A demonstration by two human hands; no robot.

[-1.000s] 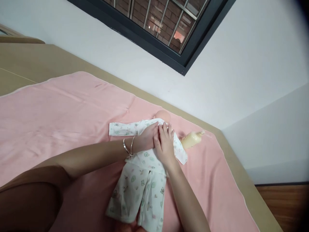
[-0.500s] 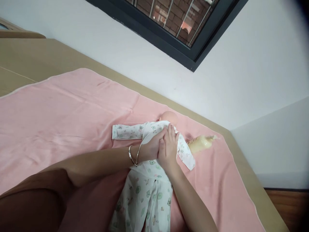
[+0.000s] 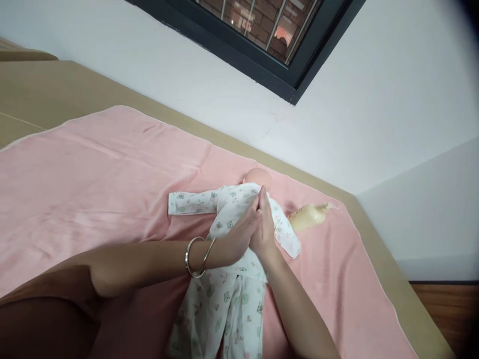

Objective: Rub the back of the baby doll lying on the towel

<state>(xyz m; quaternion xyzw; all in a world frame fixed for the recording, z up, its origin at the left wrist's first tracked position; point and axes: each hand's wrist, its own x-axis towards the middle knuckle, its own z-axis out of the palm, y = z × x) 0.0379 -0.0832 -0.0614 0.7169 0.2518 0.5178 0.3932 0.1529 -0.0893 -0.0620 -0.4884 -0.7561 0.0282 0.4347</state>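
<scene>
A baby doll (image 3: pixel 256 176) lies on its back on a pink towel (image 3: pixel 93 169), dressed in a white printed baby suit (image 3: pixel 228 294). My left hand (image 3: pixel 239 234), with two bangles on the wrist, and my right hand (image 3: pixel 264 227) meet on the doll's chest. Both pinch the front of the suit near its neckline, fingers pressed together. The suit's left sleeve (image 3: pixel 190 202) lies flat and stretched out. One bare doll arm (image 3: pixel 310 217) sticks out on the right side, beside the loose right flap.
The towel covers a tan surface (image 3: pixel 45 89) that runs along a white wall (image 3: pixel 374 99). A dark-framed barred window (image 3: pixel 258 35) sits above. Wooden floor (image 3: pixel 445 309) shows at the lower right, past the surface's edge.
Both hands have risen from lying flat on the doll's chest to an upright pinch on the suit's front. The view shifted slightly; the doll has stayed in place.
</scene>
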